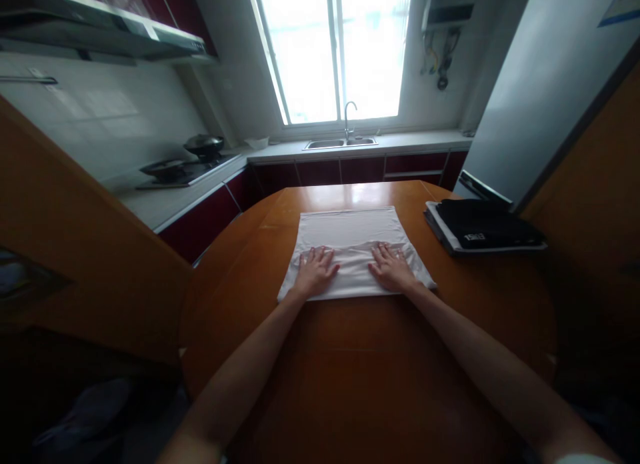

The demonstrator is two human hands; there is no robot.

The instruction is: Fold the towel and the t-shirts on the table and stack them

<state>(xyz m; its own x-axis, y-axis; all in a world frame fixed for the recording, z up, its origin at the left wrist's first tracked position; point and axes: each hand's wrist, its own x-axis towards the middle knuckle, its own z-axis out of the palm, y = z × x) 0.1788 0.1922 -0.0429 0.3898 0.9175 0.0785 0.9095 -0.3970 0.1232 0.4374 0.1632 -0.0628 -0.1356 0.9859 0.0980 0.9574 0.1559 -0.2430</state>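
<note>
A white garment (350,229), folded into a rough rectangle, lies on the wooden table (350,357) in front of me. My left hand (316,272) rests flat on its left half with the fingers spread. On the right half, my right hand (391,267) presses palm down, fingers also apart. Creases run across the cloth between and around both hands. The far part of the cloth lies flatter. Which kind of garment it is, I cannot tell.
A stack of folded clothes (485,225), black on top, sits at the table's right side. Beyond the table are a counter with a sink (340,143), a stove with a pot (203,145) and a pan (163,169), and a fridge (525,84) at right.
</note>
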